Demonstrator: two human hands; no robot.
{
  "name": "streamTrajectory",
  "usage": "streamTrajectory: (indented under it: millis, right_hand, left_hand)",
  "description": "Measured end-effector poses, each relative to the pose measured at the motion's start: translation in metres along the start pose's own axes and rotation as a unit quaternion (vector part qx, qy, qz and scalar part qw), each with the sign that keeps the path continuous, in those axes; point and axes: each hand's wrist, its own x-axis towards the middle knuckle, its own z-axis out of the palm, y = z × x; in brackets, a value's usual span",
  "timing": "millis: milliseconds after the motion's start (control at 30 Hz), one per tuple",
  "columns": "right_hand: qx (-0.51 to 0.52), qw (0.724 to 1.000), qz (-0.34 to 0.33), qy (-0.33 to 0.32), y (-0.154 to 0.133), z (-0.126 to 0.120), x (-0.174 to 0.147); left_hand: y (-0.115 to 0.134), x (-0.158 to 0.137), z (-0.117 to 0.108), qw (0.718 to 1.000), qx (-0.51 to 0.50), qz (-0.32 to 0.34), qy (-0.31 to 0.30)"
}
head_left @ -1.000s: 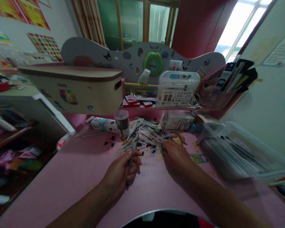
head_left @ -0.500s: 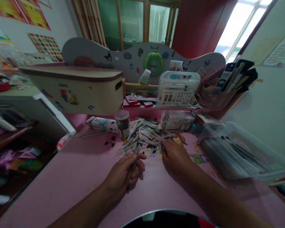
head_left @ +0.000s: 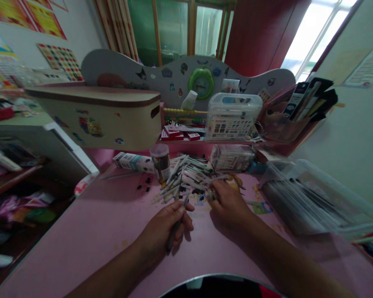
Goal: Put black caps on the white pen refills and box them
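My left hand (head_left: 161,227) is closed around a slim grey pen (head_left: 173,232), its tip pointing away from me and up. My right hand (head_left: 229,206) has its fingers pinched together at the right front of a heap of pens (head_left: 191,176). Whatever lies between those fingers is too small or hidden to name. Mostly white and grey barrels make up the heap, lying across each other. Small black caps (head_left: 198,191) are scattered along its near edge, just ahead of both hands.
A clear jar (head_left: 160,159) stands left of the heap, beside a patterned long box (head_left: 132,161). To the right is a clear plastic bin (head_left: 317,225) with dark-and-white pens inside. Behind, the shelf carries a beige lidded box (head_left: 112,120) and a clear carry case (head_left: 233,120).
My left hand has shifted slightly right, with the pen leaning further over. My right hand has drawn a little left and towards me, its fingers more curled.
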Motion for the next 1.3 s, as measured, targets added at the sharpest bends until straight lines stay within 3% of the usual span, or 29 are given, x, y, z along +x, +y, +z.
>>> streamTrajectory:
  millis: [100, 167, 233, 333, 433, 533, 600, 733, 767, 933, 1133, 1300]
  right_hand:
    - [0.195, 0.980, 0.034, -0.001, -0.003, -0.001, 0.001]
    - [0.372, 0.922, 0.104, -0.025, -0.010, -0.001, 0.001]
    - [0.508, 0.843, 0.172, -0.039, -0.018, 0.001, 0.000]
    - [0.597, 0.769, 0.227, -0.027, -0.030, 0.008, -0.004]
    - [0.633, 0.737, 0.238, -0.024, -0.033, 0.018, -0.010]
    - [0.646, 0.731, 0.218, -0.041, -0.029, 0.024, -0.012]
    - [0.636, 0.743, 0.199, -0.063, -0.025, 0.023, -0.011]
    - [0.526, 0.830, 0.148, -0.110, -0.017, 0.012, -0.007]
    - [0.509, 0.840, 0.139, -0.124, -0.016, 0.010, -0.006]
    - [0.535, 0.822, 0.108, -0.162, -0.016, 0.010, -0.011]
    - [0.573, 0.796, 0.117, -0.154, -0.019, 0.025, -0.016]
    - [0.581, 0.793, 0.116, -0.145, -0.018, 0.031, -0.016]
  left_hand:
    - [-0.001, 0.000, 0.002, 1.000, 0.016, -0.003, -0.014]
    - [-0.002, 0.000, 0.003, 0.999, 0.027, -0.004, -0.023]
    - [-0.003, -0.001, 0.005, 0.999, 0.034, -0.006, -0.033]
    - [-0.003, -0.003, 0.008, 0.998, 0.042, -0.017, -0.045]
    - [-0.003, -0.004, 0.008, 0.997, 0.046, -0.030, -0.051]
    - [-0.003, -0.004, 0.006, 0.997, 0.046, -0.036, -0.056]
    - [-0.003, -0.005, 0.005, 0.996, 0.054, -0.039, -0.058]
    - [-0.004, -0.006, 0.004, 0.995, 0.075, -0.038, -0.061]
    - [-0.004, -0.007, 0.005, 0.994, 0.079, -0.037, -0.066]
    - [-0.006, -0.007, 0.005, 0.991, 0.094, -0.025, -0.095]
    - [-0.003, -0.008, 0.011, 0.995, 0.059, -0.022, -0.075]
    - [-0.004, -0.008, 0.012, 0.996, 0.062, -0.003, -0.064]
